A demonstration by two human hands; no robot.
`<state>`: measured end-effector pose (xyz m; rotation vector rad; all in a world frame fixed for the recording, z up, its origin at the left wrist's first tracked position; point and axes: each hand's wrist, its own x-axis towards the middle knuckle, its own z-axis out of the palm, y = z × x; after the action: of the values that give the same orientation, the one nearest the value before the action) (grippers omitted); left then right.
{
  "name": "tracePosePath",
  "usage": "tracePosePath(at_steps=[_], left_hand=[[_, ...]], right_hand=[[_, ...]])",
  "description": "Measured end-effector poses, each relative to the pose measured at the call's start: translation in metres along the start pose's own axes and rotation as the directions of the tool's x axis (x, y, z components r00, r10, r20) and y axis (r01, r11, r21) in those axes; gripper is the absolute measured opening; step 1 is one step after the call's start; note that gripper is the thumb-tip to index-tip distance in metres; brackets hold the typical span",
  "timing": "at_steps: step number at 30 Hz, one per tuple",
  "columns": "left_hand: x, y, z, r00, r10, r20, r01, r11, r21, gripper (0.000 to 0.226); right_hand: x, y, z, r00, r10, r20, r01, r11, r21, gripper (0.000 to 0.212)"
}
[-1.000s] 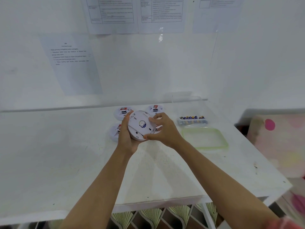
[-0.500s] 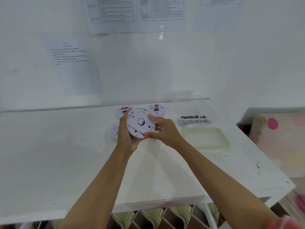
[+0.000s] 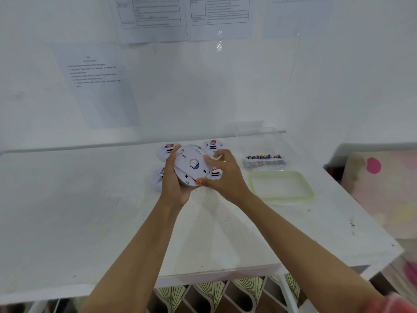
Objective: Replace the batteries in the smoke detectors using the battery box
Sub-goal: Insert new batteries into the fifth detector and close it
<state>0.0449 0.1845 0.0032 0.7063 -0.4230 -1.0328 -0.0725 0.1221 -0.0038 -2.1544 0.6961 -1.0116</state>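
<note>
Tilting toward the camera, smoke detector underside faces up between both hands.

Both arms are bare: the left forearm and right forearm rise from the bottom of the frame to the left hand and right hand at centre. A blurred edge of pink-red sleeve covers the right arm in the lower right corner.

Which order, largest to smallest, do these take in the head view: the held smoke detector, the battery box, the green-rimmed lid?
1. green-rimmed lid
2. held smoke detector, though it is raised nearer the camera
3. battery box
</note>
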Motion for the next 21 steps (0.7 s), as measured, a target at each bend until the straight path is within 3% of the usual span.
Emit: tracePosePath(at_steps=[13, 21], left_hand=[[0.004, -0.007, 0.003, 0.999, -0.01, -0.038, 0.01, 1.0, -0.016, 0.036], [0.005, -0.007, 0.003, 0.998, 0.018, -0.058, -0.021, 0.999, -0.049, 0.034]], right_hand=[[0.007, -0.016, -0.009, 0.992, -0.095, 0.085, 0.112, 0.967, -0.229, 0.055], [0.009, -0.017, 0.0, 0.998, -0.023, 0.066, 0.035, 0.982, -0.187, 0.054]])
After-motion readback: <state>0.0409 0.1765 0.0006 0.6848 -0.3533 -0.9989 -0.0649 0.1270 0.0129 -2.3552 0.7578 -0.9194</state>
